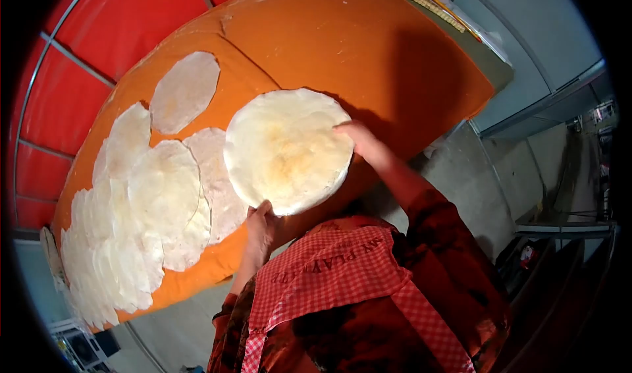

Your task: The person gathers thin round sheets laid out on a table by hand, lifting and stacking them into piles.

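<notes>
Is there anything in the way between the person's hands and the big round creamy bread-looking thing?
No, nothing visible. The right hand touches the right edge of the round, cream-coloured, bread-like disc, and the left hand touches its near edge. The thin, pale, round sheets lie to the left.

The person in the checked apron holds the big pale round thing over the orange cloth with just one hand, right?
Not quite: it's two hands, not one. In the head view, the right hand and the left hand both grip the edge of the big pale round thing. The checked apron and orange cloth are right.
</notes>
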A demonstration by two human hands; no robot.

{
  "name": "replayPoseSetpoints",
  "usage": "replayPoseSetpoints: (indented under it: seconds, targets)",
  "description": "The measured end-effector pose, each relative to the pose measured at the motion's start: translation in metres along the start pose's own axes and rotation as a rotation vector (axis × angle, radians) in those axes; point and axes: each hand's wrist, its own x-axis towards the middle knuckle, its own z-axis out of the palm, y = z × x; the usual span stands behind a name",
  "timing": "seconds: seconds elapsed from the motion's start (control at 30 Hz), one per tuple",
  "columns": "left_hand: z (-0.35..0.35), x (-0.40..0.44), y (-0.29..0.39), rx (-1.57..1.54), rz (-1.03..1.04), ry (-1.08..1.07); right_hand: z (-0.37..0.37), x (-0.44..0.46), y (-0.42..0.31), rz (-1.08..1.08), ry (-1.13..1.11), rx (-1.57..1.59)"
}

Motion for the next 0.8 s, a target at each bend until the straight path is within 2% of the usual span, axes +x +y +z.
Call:
replayPoseSetpoints:
  seconds: [0.13,0.17,0.2,0.27,0.3,0.37,0.43,0.47,0.5,0.53,0.57,0.6,0.63,0.67,0.7,0.8]
  targets:
    - [0.027,0.022,-0.006,0.212,0.05,-0.105,0.032,-0.02,-0.106,-0.314,0.055,-0.077]
    - [0.074,0.002,0.003,0.208,0.12,-0.118,0.031,-0.028,-0.129,-0.363,0.059,-0.073]
    - [0.104,-0.003,0.009,0.198,0.167,-0.24,0.026,-0.039,-0.15,-0.409,0.061,-0.072]
    - [0.147,0.015,0.011,0.208,0.166,-0.239,0.008,-0.067,-0.181,-0.537,0.098,-0.243]
    - [0.158,0.037,0.005,0.175,0.209,-0.297,-0.011,-0.063,-0.178,-0.56,0.206,-0.196]
    - [0.175,0.078,-0.005,0.26,0.19,-0.356,-0.075,-0.048,-0.162,-0.426,0.42,-0.385]
    - [0.176,0.114,-0.02,0.346,0.14,-0.417,-0.125,-0.035,-0.121,-0.37,0.551,-0.227]
    - [0.175,0.124,-0.028,0.382,0.103,-0.445,-0.139,-0.042,-0.099,-0.323,0.622,-0.314]
    - [0.182,0.111,-0.035,0.487,0.144,-0.239,-0.15,-0.052,-0.074,-0.275,0.69,-0.402]
    - [0.157,0.136,-0.048,0.532,0.053,-0.338,-0.164,-0.057,-0.048,-0.168,0.687,-0.659]
    - [0.144,0.136,-0.053,0.485,0.113,-0.4,-0.178,-0.057,-0.027,-0.064,0.665,-0.919]
    - [0.134,0.133,-0.059,0.44,0.175,-0.457,-0.205,-0.052,-0.014,-0.057,0.614,-0.84]
    - [0.12,0.131,-0.066,0.54,0.344,-0.466,-0.22,-0.046,-0.006,-0.044,0.56,-0.764]
    - [0.104,0.128,-0.07,0.651,0.504,-0.467,-0.197,-0.06,-0.021,-0.061,0.499,-0.595]
    - [0.095,0.103,-0.06,0.791,0.632,-0.392,-0.214,-0.064,-0.015,-0.124,0.371,-0.433]
    - [0.053,0.043,-0.025,1.023,0.743,-0.201,-0.243,-0.047,-0.016,-0.171,0.843,-0.619]
